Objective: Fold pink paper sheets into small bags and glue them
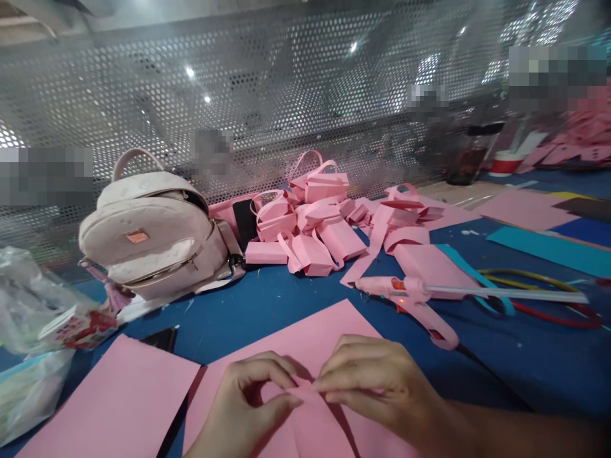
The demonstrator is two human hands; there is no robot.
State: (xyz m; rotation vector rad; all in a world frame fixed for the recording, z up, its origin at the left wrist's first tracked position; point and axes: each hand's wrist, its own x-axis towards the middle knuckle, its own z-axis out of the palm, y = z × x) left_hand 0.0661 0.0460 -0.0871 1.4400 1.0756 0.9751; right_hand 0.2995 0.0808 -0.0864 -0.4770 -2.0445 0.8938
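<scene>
A folded piece of pink paper (316,416) is pinched between both hands at the bottom centre of the head view. My left hand (260,391) grips its left side with thumb and fingertips. From the right, my right hand (367,378) pinches the same piece near its top, the fingertips almost meeting those of the left. Beneath them a large pink sheet (334,324) lies flat on the blue table. A pink glue gun (420,302) with a long clear glue stick in its back rests just beyond my right hand.
Several small pink paper bags (310,222) are heaped against the perforated metal screen (296,95). A white backpack (157,235) stands back left, near a plastic bag (35,305). Another pink sheet (114,401) lies left. Coloured strips (554,248), a drink jar (470,156) and a cup (506,163) are at right.
</scene>
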